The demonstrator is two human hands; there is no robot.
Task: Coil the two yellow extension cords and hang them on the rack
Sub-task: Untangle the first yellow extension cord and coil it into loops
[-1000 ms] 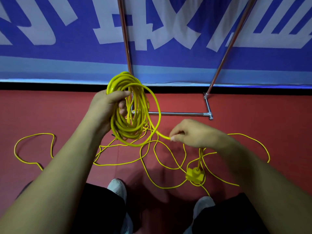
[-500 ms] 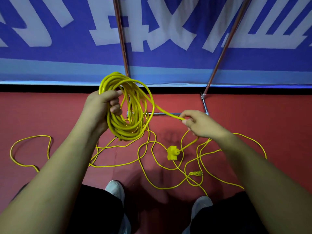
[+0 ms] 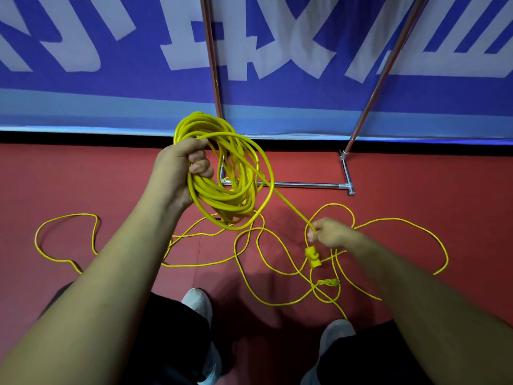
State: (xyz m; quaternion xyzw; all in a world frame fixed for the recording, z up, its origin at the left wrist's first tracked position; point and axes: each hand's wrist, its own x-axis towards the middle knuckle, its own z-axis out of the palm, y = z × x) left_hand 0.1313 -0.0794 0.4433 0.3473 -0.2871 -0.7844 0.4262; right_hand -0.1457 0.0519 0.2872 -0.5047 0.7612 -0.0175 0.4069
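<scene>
I wear a black cloth garment (image 3: 172,345) over both thighs, plain and dark, with a pale grey-white fabric left sneaker (image 3: 197,301) and matching right sneaker (image 3: 337,332), both round-toed. My left hand (image 3: 177,168), right hand (image 3: 330,232) and forearms (image 3: 111,273) are bare.

The left hand (image 3: 177,168) is raised. Its fingers (image 3: 200,165) are curled round the left side of the coil (image 3: 230,190), and the thumb lies across the top turns. The left forearm (image 3: 111,273) rises from the lower left to the coil.

The right hand (image 3: 331,232) sits lower than the coil and to its right, knuckles up. It pinches a single strand (image 3: 288,208) that runs straight from the coil. The right forearm (image 3: 416,287) enters from the lower right.
</scene>
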